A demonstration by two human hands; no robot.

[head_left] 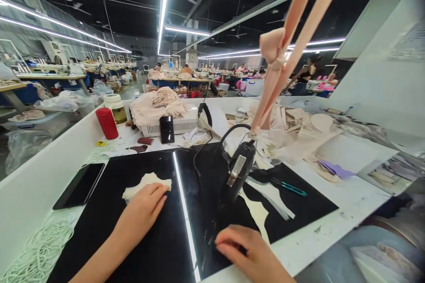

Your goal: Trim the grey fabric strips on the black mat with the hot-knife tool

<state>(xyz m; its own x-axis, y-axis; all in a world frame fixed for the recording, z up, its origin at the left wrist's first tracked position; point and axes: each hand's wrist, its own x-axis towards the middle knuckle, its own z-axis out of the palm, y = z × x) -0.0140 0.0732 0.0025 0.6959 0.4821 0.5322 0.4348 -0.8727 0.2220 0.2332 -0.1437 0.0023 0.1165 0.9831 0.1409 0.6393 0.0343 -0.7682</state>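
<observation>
At the left of the black work surface (109, 225), my left hand (142, 208) has its fingers together on a cream cut fabric piece (146, 182), seeming to grip its near edge. My right hand (250, 250) is closed in a pinch close to the front edge; whatever lies between its fingertips is too small to make out. Just beyond it a black handheld power tool (239, 168) hangs from a knotted peach strap (277, 62), its lower end blurred. Beside the tool lie a cream strip (257, 212) and a white-grey strip (274, 196).
Teal-handled thread snips (294, 189) lie right of the strips. A dark tablet (79, 185) and pale green cord (40, 247) are at left. Behind stand a red bottle (106, 123), a jar (116, 108), a phone (167, 129) and a fabric-topped white basket (152, 129). Fabric heaps (299, 128) lie back right.
</observation>
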